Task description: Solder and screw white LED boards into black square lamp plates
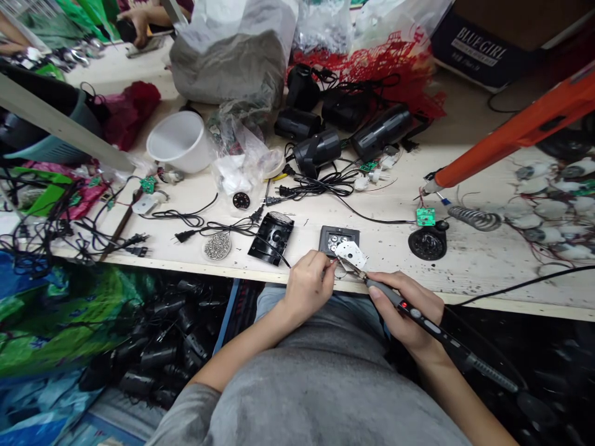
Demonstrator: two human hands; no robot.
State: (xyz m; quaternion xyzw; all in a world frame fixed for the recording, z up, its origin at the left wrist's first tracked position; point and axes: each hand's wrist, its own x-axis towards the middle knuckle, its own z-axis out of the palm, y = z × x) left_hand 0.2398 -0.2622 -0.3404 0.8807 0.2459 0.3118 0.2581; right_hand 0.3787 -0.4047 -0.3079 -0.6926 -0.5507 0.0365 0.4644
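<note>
My right hand (404,306) is shut around a grey-black soldering iron (441,331) with a small red light, and its thin tip reaches toward a white perforated circuit board (351,254). My left hand (307,288) pinches a thin wire (283,260) close to that tip, though the exact contact is too small to tell. The board lies on a square black housing (339,240), near the table's front edge. An opened black plastic casing (271,238) rests to the left of my left hand.
Black lamp units and tangled cables (325,183) cover the white workbench (381,248). A large orange-handled tool (515,130) lies right, near a coiled iron stand (474,217). Black housings (153,353) are piled below. A co-worker's hand (134,25) works at the far left.
</note>
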